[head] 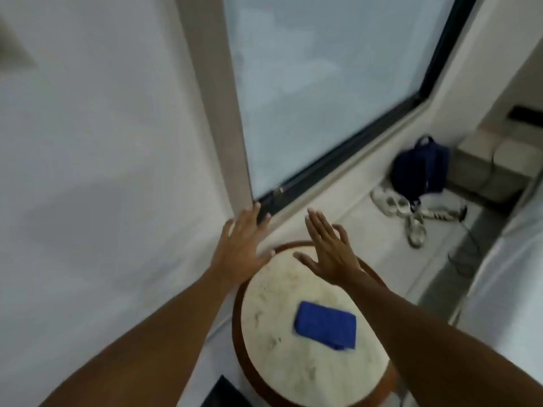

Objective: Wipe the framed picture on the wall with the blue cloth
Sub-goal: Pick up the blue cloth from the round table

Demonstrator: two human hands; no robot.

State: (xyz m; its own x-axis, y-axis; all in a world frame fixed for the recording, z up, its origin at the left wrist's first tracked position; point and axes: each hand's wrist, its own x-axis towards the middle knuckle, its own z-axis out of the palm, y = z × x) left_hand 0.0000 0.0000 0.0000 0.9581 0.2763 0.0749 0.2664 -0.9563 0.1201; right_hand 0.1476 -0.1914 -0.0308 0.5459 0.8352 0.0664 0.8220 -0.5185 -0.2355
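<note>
A folded blue cloth (pixel 326 325) lies on the round white-topped table (pixel 282 365) with a brown wooden rim, low in the view. My left hand (pixel 242 245) is stretched out flat with fingers apart, above the table's far left edge near the window corner. My right hand (pixel 327 249) is also spread flat, hovering over the table's far edge, beyond the cloth. Neither hand touches the cloth. A sliver of a frame-like edge (pixel 14 51) shows at the far upper left on the white wall; the picture itself is out of view.
A large frosted window (pixel 323 83) with a dark frame fills the upper middle. On the floor at the right lie a dark blue bag (pixel 420 171), white shoes (pixel 414 218) and a cable. Pale blocks stand behind the bag. A dark object (pixel 223 392) sits below the table.
</note>
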